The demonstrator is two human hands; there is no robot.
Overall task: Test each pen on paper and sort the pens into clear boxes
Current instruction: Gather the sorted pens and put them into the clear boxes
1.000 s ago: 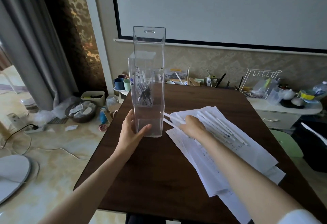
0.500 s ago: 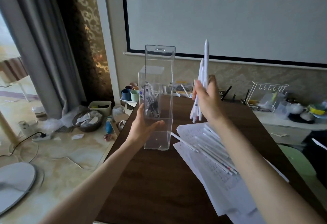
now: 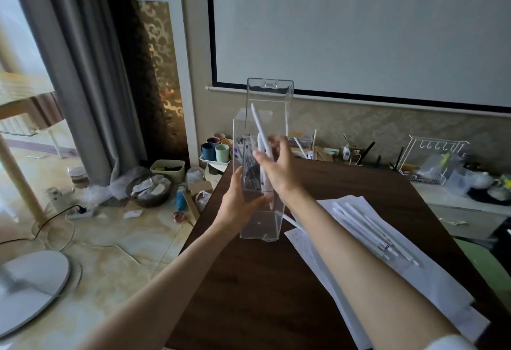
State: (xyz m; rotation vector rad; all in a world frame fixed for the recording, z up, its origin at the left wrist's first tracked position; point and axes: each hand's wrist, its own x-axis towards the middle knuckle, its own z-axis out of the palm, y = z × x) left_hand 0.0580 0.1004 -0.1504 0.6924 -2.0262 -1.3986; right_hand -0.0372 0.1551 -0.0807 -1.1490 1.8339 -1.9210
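A tall clear box [image 3: 260, 225] with its lid flap raised stands on the dark table [image 3: 262, 294]. My left hand [image 3: 237, 203] grips its left side, thumb across the front. Several dark pens [image 3: 249, 167] stand inside. My right hand [image 3: 279, 172] is at the box's open top and holds a bunch of white pens [image 3: 258, 124], tilted, with their lower ends inside the box. The fingers are blurred. More white pens [image 3: 367, 228] lie on the paper sheets [image 3: 414, 280] to the right.
Coloured cups [image 3: 215, 150] and small clutter line the table's far edge. A white wire rack [image 3: 434, 156] stands on a side cabinet at the right. On the floor to the left are a basket [image 3: 149, 189], cables and a round fan base [image 3: 27, 280].
My right hand picked a bunch of white pens off the paper, raised them upright, then swung left over the box and lowered them in. My left hand kept hold of the box.
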